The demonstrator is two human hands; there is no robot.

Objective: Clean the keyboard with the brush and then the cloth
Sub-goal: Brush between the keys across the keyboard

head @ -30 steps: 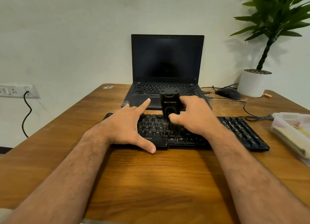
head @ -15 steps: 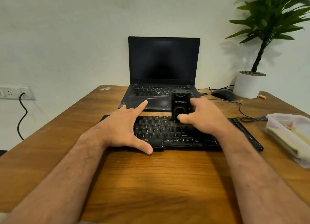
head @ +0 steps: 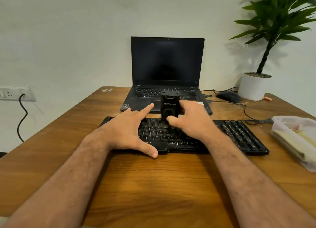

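Observation:
A black keyboard (head: 236, 135) lies across the wooden desk (head: 153, 185). My left hand (head: 130, 130) rests spread over its left half, thumb at the front edge and index finger reaching the back edge. My right hand (head: 191, 121) grips a black upright brush (head: 169, 106) and holds its lower end down on the keys near the keyboard's middle. The bristles are hidden behind my thumb. No cloth is clearly visible.
An open black laptop (head: 167, 65) stands just behind the keyboard. A mouse (head: 228, 96) and a potted plant (head: 253, 86) are at the back right, with cables across the desk. A clear plastic box (head: 297, 139) sits at the right edge.
The brush and my right hand moved right along the keys, then back a little to the left. My left hand stayed in place on the keyboard.

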